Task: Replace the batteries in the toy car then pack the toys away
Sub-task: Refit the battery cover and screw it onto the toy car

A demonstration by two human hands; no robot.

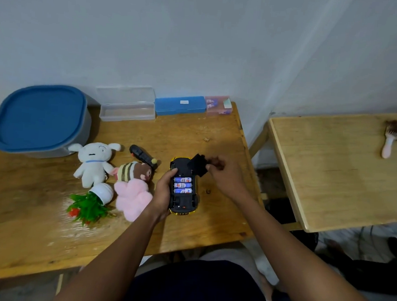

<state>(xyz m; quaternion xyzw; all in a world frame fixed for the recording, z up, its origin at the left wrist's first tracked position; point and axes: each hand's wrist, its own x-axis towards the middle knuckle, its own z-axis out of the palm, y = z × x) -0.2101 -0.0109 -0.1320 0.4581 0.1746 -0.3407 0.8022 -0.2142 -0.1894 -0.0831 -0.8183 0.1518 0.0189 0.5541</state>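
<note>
A yellow toy car [183,203] lies upside down on the wooden table [36,233], its black underside up. Three blue-and-white batteries [183,185] sit side by side in the open compartment. My left hand [163,192] grips the car's left side, thumb near the top of the compartment. My right hand [226,177] pinches the black battery cover [197,165] just above the car's far right corner. Left of the car lie a white plush dog [94,162], a pink and striped plush [132,188] and a black remote [142,156].
A grey tub with a blue lid [39,119] stands at the back left. A clear case [127,105], a blue case [180,105] and a pink box [217,105] line the wall. A toppled fake plant [92,204] lies near the plush toys. A second table [331,170] with a hairbrush [391,139] is at right.
</note>
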